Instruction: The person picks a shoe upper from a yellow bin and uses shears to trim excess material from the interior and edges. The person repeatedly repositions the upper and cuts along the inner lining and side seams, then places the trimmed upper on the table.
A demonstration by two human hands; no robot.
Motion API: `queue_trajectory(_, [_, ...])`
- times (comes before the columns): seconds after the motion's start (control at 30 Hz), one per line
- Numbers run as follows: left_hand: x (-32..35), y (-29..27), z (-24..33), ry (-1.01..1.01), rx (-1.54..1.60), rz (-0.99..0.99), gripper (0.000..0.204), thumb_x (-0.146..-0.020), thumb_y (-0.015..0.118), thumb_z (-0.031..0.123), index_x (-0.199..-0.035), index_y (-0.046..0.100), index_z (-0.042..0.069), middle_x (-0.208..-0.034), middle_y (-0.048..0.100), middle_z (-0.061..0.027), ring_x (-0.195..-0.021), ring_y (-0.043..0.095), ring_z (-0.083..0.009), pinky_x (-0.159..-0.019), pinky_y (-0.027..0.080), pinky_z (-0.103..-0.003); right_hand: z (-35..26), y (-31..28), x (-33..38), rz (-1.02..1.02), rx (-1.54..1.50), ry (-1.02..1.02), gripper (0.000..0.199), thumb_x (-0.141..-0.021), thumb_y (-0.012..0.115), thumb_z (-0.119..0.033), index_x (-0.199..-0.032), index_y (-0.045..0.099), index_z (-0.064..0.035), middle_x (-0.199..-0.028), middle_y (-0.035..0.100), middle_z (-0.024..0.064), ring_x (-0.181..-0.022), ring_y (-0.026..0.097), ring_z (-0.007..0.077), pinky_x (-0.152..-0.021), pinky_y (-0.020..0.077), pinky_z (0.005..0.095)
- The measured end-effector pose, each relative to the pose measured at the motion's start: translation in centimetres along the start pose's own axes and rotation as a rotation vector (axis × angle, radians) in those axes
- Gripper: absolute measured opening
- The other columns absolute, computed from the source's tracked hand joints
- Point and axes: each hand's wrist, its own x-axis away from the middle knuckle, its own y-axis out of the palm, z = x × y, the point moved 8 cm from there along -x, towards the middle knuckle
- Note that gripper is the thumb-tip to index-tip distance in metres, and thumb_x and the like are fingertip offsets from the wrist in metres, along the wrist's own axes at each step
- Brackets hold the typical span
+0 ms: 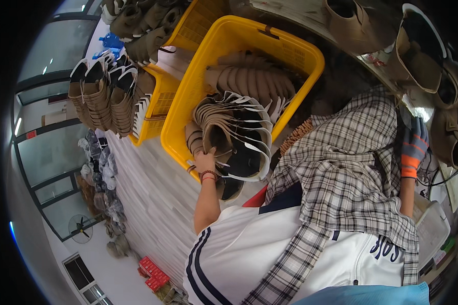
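My bare left hand (205, 161), with a red bracelet at the wrist, grips the edge of a brown shoe upper (218, 136). That upper is at the near end of a nested stack with white rims and black linings, inside a yellow crate (178, 109). The fingertips curl into its opening; the thumb side is partly hidden. Over by the workbench on the right, my right hand (414, 150) wears a grey and orange knitted glove. Its fingers look stretched out beside the brown uppers (447, 134), and nothing shows in them.
More stacked uppers (102, 96) fill another yellow crate (160, 96) at the left. A workbench (376, 73) carrying brown uppers runs along the upper right. Checked cloth (341, 157) covers my lap. Plastic-wrapped bundles (104, 173) and red boxes (153, 274) stand along the far left wall.
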Motion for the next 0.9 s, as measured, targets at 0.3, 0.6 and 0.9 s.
queue_trajectory(0.3, [-1.6,-6.3,-0.7,-0.061,0.156,0.08,0.034,-0.076,0.07,0.031,-0.089,0.068,0.0,-0.087,0.066,-0.0237,-0.086,0.062,-0.0402,-0.075,0.048,-0.043,0.1,0.2,-0.3,0.041,0.009,0.004,0.047,-0.083,0.063,-0.014,-0.128,0.051,-0.0082,-0.13,0.052,0.0118,-0.12,0.049,0.0294,-0.101,0.0385,0.0385])
queue_trajectory(0.6, [2.3,-16.8,0.3,0.082,0.077,0.407,0.034,-0.082,0.065,0.031,-0.083,0.062,-0.003,-0.077,0.062,-0.0217,-0.075,0.057,-0.0417,-0.067,0.045,-0.046,0.4,-0.1,-0.1,0.057,-0.042,-0.029,0.046,-0.084,0.062,-0.013,-0.128,0.051,-0.0084,-0.13,0.052,0.0116,-0.12,0.048,0.0292,-0.101,0.0376,0.0389])
queue_trajectory(0.9, [4.4,9.9,2.5,0.241,-0.419,0.083,0.053,-0.078,0.058,0.023,-0.12,0.052,-0.008,-0.124,0.052,-0.0179,-0.13,0.033,-0.0337,-0.107,0.018,-0.053,-0.5,0.5,-0.4,0.014,-0.022,-0.003,0.047,-0.083,0.062,-0.012,-0.128,0.05,-0.0081,-0.128,0.052,0.0132,-0.118,0.049,0.0304,-0.1,0.0384,0.0393])
